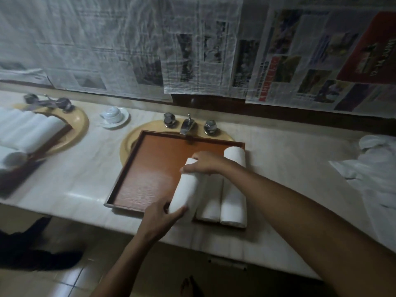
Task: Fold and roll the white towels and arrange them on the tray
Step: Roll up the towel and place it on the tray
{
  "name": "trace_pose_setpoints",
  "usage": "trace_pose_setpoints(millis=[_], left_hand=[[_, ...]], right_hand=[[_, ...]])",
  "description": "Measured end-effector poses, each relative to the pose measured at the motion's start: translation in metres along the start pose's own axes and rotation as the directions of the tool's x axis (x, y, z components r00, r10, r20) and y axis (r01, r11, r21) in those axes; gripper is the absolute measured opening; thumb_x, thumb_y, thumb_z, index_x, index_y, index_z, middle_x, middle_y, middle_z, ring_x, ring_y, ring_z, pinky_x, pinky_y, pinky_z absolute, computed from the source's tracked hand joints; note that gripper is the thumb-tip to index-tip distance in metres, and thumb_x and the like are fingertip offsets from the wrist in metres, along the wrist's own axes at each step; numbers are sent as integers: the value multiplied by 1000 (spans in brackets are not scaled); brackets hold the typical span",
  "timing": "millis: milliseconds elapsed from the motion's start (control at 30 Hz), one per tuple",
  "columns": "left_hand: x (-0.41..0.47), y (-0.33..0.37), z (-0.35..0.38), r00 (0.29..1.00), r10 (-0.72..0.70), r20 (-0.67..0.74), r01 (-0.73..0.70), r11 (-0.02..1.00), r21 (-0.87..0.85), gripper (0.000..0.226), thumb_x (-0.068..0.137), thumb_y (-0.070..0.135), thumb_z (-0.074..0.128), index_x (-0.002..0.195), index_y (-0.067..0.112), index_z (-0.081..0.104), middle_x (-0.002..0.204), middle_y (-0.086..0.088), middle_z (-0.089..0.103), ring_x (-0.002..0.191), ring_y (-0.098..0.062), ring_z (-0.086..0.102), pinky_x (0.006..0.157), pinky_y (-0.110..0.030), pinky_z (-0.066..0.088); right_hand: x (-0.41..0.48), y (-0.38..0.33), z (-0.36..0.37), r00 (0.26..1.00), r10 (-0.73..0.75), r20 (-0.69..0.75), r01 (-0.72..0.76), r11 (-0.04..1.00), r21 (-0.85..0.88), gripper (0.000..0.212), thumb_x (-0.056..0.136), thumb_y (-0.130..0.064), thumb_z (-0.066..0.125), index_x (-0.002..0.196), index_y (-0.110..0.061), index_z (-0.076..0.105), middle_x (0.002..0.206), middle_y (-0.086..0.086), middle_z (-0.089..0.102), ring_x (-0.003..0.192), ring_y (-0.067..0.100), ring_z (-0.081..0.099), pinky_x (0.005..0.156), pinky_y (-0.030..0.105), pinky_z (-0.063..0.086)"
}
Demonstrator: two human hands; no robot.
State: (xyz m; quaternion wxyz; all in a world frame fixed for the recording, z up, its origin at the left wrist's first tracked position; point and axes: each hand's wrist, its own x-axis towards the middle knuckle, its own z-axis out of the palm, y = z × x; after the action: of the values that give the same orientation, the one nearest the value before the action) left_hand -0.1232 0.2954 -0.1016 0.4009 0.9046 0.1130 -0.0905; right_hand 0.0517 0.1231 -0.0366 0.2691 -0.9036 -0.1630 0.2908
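Both hands clamp one rolled white towel (pixel 188 185): left hand (pixel 159 215) wraps its near end w/ thumb on top, right hand (pixel 203 162) curls over its far end from above. This roll sits slightly slanted over the brown rectangular wooden tray (pixel 150 168), touching the roll beside it; can't tell if it rests on the tray floor. 2 more lie side by side at the tray's right edge, running front to back: middle white roll (pixel 211 202) & right white roll (pixel 233 189). Tray sits across a yellow oval sink basin (pixel 126 144) w/ chrome tap (pixel 187 125) behind, on a pale marble counter (pixel 85 179). Loose white towels (pixel 372 168) are heaped on the counter far right, well apart from the tray. Far left, a second dark wooden tray (pixel 53 139) holds more white rolls (pixel 27 129). An upturned white cup on a saucer (pixel 113 115) stands between the basins. Newspaper sheets (pixel 128 50) cover the wall.
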Motion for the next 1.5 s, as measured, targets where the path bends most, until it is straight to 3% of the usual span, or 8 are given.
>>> trace_pose_setpoints(millis=[233,333,433,567,667,1000,1267,1500], left_hand=[[37,-16,9,987,46,151,-49,999,16,48,99,50,59,60,22,56,56,6,56,52,-2,51,55,-27,38],[49,-14,11,983,32,182,-33,999,1,55,101,44,56,53,21,43,50,5,45,46,-4,42,53,-29,33],[58,-19,7,958,16,288,-4,999,-45,53,99,55,52,62,16,53,60,5,56,53,-6,50,61,-35,42],[60,-22,-2,954,88,287,-33,981,-192,21,101,40,61,122,39,59,107,7,69,90,0,66,75,-24,51],[65,-22,-2,950,73,303,8,966,-258,67,102,29,61,157,46,26,125,1,61,104,-8,63,79,-25,50],[74,-19,-4,889,48,456,145,915,-377,69,102,12,53,150,58,34,126,0,68,113,-33,66,92,-50,60],[65,-7,4,932,56,359,35,969,-243,49,100,44,62,142,47,37,115,9,63,99,-12,66,64,-20,57],[62,4,-2,932,76,355,-6,981,-193,43,101,38,62,136,46,38,111,15,61,95,-6,64,62,-18,55]], right_hand=[[69,-11,26,973,229,18,-215,935,-281,74,82,-69,68,135,-16,62,140,6,58,122,28,55,102,42,45],[82,-5,31,956,292,4,-271,893,-360,85,86,-74,60,148,-16,52,158,12,43,147,37,35,123,61,15],[84,-2,33,952,307,3,-285,889,-358,90,89,-78,51,152,-15,46,164,13,35,152,38,26,122,64,4],[74,10,32,957,289,-21,-284,923,-259,85,92,-80,37,147,-17,52,158,11,45,147,36,36,122,62,11],[50,19,30,970,238,-51,-243,953,-180,73,95,-75,39,144,-22,52,150,5,53,137,31,48,118,57,28],[-66,41,76,971,129,-201,-181,945,-272,68,102,-42,54,161,-27,24,172,1,8,154,30,21,125,48,25],[-80,47,108,939,50,-340,-169,929,-330,64,104,-42,53,160,-27,26,171,3,14,146,29,35,120,44,32],[-89,46,105,936,80,-342,-155,968,-198,60,104,-37,55,159,-28,31,170,-3,20,149,23,32,124,43,30]])
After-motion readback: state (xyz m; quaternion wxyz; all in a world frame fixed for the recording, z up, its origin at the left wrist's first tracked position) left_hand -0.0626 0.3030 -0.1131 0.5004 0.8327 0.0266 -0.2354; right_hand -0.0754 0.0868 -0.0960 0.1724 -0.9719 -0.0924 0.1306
